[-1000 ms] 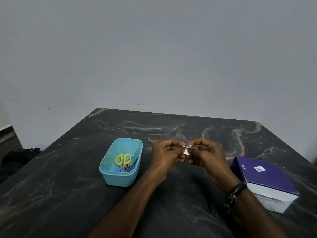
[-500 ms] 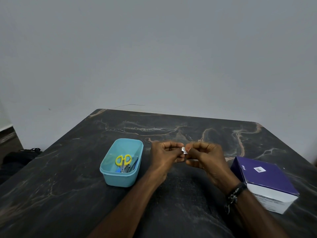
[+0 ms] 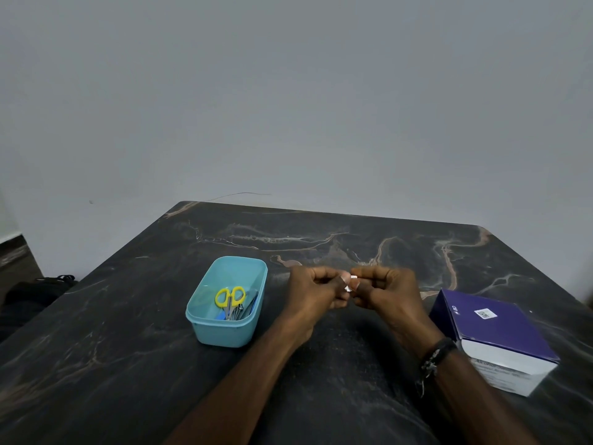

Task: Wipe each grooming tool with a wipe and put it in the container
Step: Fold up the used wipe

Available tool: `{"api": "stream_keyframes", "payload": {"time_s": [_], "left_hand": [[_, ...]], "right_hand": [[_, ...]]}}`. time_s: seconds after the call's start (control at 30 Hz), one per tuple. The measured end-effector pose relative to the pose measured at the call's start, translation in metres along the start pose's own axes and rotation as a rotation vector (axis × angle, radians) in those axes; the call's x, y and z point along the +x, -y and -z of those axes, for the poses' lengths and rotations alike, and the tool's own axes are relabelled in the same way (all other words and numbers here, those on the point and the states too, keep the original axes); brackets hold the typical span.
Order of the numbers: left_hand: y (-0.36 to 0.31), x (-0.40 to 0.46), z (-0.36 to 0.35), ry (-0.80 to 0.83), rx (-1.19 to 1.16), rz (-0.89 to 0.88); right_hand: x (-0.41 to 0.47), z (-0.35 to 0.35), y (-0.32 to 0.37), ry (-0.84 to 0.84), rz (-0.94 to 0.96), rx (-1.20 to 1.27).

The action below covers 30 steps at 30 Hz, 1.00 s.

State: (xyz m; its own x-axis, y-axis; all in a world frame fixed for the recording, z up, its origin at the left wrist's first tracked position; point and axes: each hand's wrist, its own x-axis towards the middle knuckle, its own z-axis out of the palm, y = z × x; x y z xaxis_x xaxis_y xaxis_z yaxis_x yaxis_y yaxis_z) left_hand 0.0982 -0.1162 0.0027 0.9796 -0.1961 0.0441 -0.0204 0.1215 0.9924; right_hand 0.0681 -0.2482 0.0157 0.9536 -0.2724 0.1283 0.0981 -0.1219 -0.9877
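Plain grey-white wall (image 3: 288, 91) stood beyond the hands, evenly and dimly lit. Dark marble-patterned counter (image 3: 385, 248), tan veining, met the wall. Far left of the hands: a dark bag (image 3: 35, 292) lay on the floor beside the wall's dark baseboard (image 3: 14, 258).

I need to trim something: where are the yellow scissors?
In the teal container on the table's left, the yellow-handled scissors lie left of the left hand.

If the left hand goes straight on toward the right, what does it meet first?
Most likely the right hand: the left hand faces it, both pinching the same small white packet.
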Motion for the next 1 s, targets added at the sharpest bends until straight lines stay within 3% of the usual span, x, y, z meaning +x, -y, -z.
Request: {"api": "stream_keyframes", "payload": {"time_s": [0.23,0.43,0.7,0.8,1.0], "left_hand": [[0.006,0.004,-0.001,-0.102,0.152,-0.119],[0.007,0.003,-0.004,-0.165,0.252,-0.209],[0.01,0.002,-0.004,-0.198,0.021,-0.077],[0.008,0.005,-0.004,-0.197,0.035,-0.05],[-0.026,-0.004,-0.018,-0.308,-0.055,-0.011]], "right_hand": [[-0.001,-0.003,0.0,0.033,0.014,-0.011],[0.0,-0.007,-0.001,-0.033,0.1,-0.178],[-0.004,-0.016,-0.001,-0.073,0.081,-0.138],[-0.002,-0.019,0.004,-0.089,0.078,-0.189],[-0.002,-0.018,0.025,-0.232,0.068,-0.207]]}}
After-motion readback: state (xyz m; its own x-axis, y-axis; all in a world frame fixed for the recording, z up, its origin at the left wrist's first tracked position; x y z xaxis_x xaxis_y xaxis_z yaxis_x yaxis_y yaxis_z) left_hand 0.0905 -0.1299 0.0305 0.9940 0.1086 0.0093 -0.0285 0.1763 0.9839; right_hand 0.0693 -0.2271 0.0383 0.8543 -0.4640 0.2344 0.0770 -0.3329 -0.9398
